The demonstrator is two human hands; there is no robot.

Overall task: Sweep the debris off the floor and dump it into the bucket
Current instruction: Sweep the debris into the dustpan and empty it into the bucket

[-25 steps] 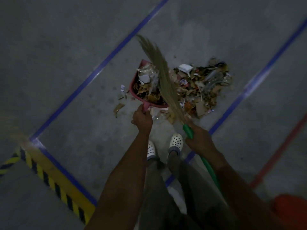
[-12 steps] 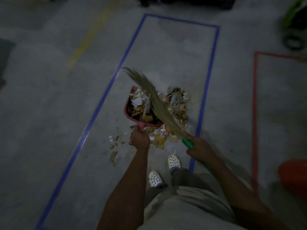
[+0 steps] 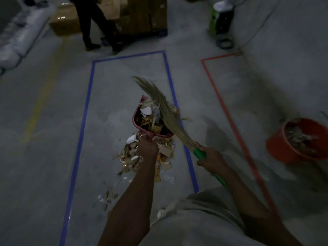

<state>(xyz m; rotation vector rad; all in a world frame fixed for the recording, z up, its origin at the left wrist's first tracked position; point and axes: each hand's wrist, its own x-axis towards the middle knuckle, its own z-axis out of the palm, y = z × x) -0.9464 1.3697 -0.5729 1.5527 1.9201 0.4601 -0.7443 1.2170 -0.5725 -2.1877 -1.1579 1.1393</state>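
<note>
Much debris (image 3: 150,121) sits in the pan (image 3: 135,119) gripped by my left hand (image 3: 147,150), my right hand (image 3: 211,159) grips the broom (image 3: 166,112) over it, more lies on the floor (image 3: 44,157), and the bucket (image 3: 278,150) at my right is not yet reached.

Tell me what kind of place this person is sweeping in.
Probably a warehouse or workshop floor: bare concrete marked with blue tape and red tape bays, and cardboard boxes stacked at the far end.

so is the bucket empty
No, the bucket has debris heaped inside it.
</note>
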